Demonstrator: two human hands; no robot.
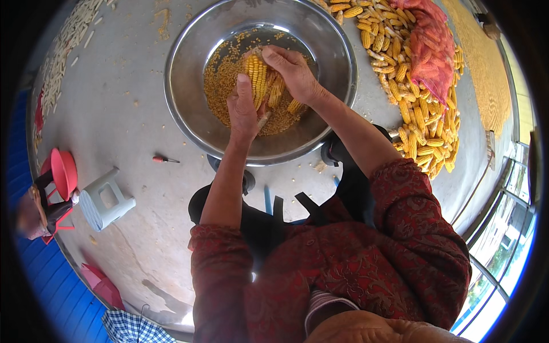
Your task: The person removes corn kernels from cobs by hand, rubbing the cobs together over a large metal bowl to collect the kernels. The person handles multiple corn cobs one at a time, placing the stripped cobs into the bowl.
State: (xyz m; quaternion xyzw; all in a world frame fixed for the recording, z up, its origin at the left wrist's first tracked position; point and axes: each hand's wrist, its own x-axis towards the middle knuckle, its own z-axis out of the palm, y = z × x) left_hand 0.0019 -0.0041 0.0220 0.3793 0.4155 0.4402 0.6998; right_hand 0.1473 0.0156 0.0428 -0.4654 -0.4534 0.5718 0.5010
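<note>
Over a wide stainless steel basin (188, 124), both my hands hold one yellow corn cob (257, 76). My left hand (244, 105) wraps its lower part, with the thumb laid along the kernels. At the cob's top end, my right hand (294, 73) grips with thumb and fingers. Loose corn kernels (221, 96) cover much of the basin floor. Beneath my hands lie a few more cobs, among them a yellow cob (276, 92) partly covered by my right hand. A pale piece, perhaps a bare cob (263, 121), shows beside my left palm.
Right of the basin lies a heap of corn cobs (422, 120), topped by a red mesh sack (432, 51). A red-handled screwdriver (165, 159) lies on the floor near a pale plastic stool (105, 199). At far left, a person (38, 206) sits by a red basin (64, 173).
</note>
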